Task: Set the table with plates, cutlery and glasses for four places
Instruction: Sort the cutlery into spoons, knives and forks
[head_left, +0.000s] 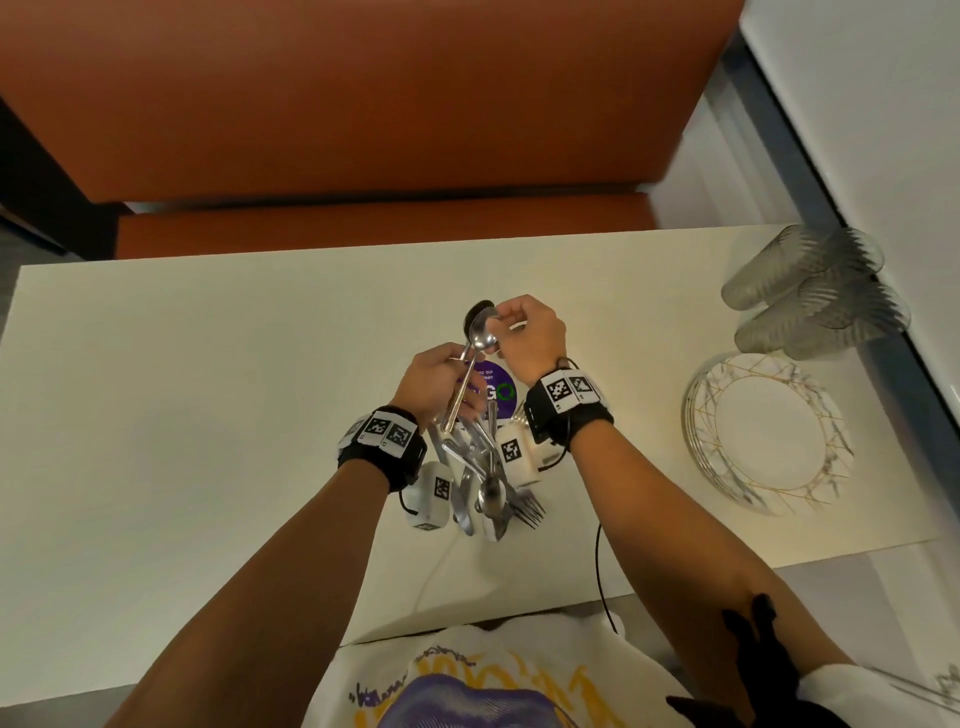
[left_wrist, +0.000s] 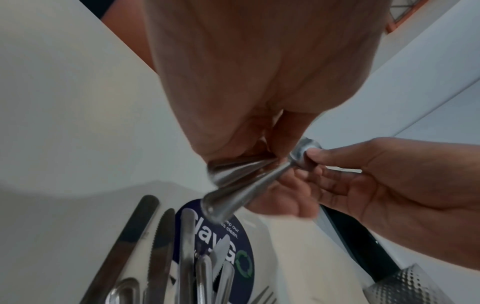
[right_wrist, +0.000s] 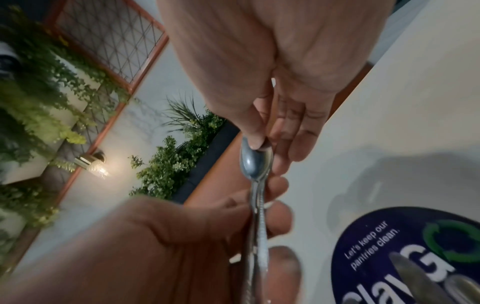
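Both hands grip spoons mid-table; plates near right edge.

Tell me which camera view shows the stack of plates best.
The head view. There the stack of plates lies whole on the table's right side, below the glasses, marbled rims with gold lines visible. Neither wrist view shows the plates; they show the hands and spoons.

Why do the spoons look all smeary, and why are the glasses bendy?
Left wrist view: the spoons sit very close to the lens and smear with motion blur. Right wrist view: the left hand is blurred too, and a lamp glares. Head view: the wide lens stretches the glasses near the edge.
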